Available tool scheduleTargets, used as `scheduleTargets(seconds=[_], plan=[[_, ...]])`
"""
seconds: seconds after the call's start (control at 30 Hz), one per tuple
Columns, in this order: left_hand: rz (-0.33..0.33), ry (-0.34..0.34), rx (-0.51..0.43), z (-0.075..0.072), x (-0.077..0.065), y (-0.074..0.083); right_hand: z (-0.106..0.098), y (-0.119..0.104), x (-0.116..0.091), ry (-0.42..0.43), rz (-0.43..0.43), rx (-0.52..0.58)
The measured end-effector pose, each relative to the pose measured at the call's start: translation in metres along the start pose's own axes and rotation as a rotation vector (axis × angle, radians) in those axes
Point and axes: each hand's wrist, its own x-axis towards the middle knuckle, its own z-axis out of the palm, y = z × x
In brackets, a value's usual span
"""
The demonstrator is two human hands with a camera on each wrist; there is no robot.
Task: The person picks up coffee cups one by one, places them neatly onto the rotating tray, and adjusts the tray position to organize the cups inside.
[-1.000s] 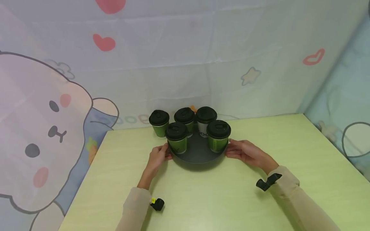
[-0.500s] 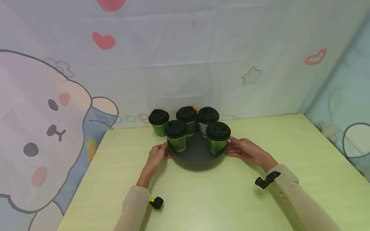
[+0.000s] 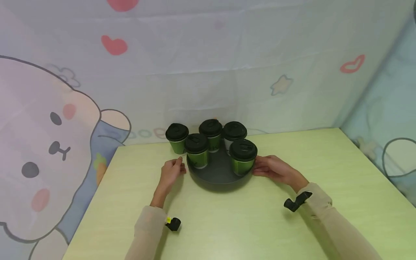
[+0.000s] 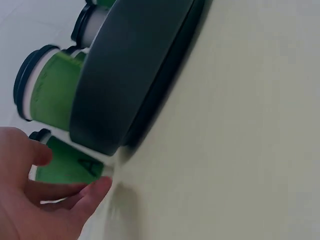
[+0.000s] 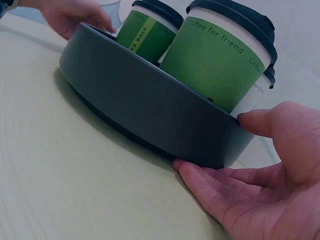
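A dark grey round turntable (image 3: 217, 177) stands on the table, a narrower base showing beneath it in the left wrist view. On it are lidded paper coffee cups: a green one at front left (image 3: 197, 159), a green one at front right (image 3: 243, 167), a green one behind (image 3: 213, 143) and a white one (image 3: 228, 144). Another green cup (image 3: 177, 146) stands on the table behind left. My left hand (image 3: 171, 174) is just off the turntable's left side, fingers loosely bent around nothing. My right hand (image 5: 270, 170) grips the right edge, thumb at the rim, fingers underneath.
The pale yellow-green table (image 3: 208, 220) meets a printed cloth backdrop (image 3: 195, 72) close behind the cups. A side cloth (image 3: 386, 108) hangs at the right. Small black cameras sit at both wrists.
The turntable and its cups have turned a little clockwise as seen from above. My left hand has let go of the edge and moved slightly left; my right hand stays at the edge.
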Motion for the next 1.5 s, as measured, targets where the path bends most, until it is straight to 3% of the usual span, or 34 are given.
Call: scheduleTargets(seconds=[0.1, 0.2, 0.3, 0.37, 0.6, 0.83, 0.93, 1.1, 1.27, 1.5], plan=[[0.088, 0.113, 0.109, -0.017, 0.008, 0.004, 0.003, 0.000, 0.003, 0.013, -0.003, 0.009], [0.199, 0.223, 0.110, -0.027, 0.019, 0.014, 0.003, 0.001, 0.003, 0.012, -0.001, 0.015], [0.303, 0.277, 0.091, -0.030, 0.032, 0.022, 0.003, 0.002, 0.004, 0.004, -0.005, 0.009], [0.336, 0.282, 0.082, -0.031, 0.042, 0.026, 0.003, 0.002, 0.004, 0.008, -0.005, 0.005], [0.324, 0.225, 0.070, -0.034, 0.069, 0.023, 0.002, 0.003, 0.002, 0.026, -0.007, -0.016], [0.341, 0.151, 0.135, -0.029, 0.081, 0.017, 0.002, 0.003, 0.003, 0.024, -0.011, -0.039], [0.369, 0.151, 0.144, -0.024, 0.086, 0.015, 0.002, 0.003, 0.002, 0.028, -0.011, -0.043], [0.406, 0.179, 0.137, -0.014, 0.089, 0.014, 0.003, 0.002, 0.002, 0.039, -0.009, -0.036], [0.394, 0.195, 0.119, -0.010, 0.093, 0.014, 0.004, 0.003, 0.003, 0.042, -0.009, -0.032], [0.353, 0.188, 0.093, -0.018, 0.090, 0.014, 0.002, 0.001, 0.002, 0.043, -0.013, -0.032]])
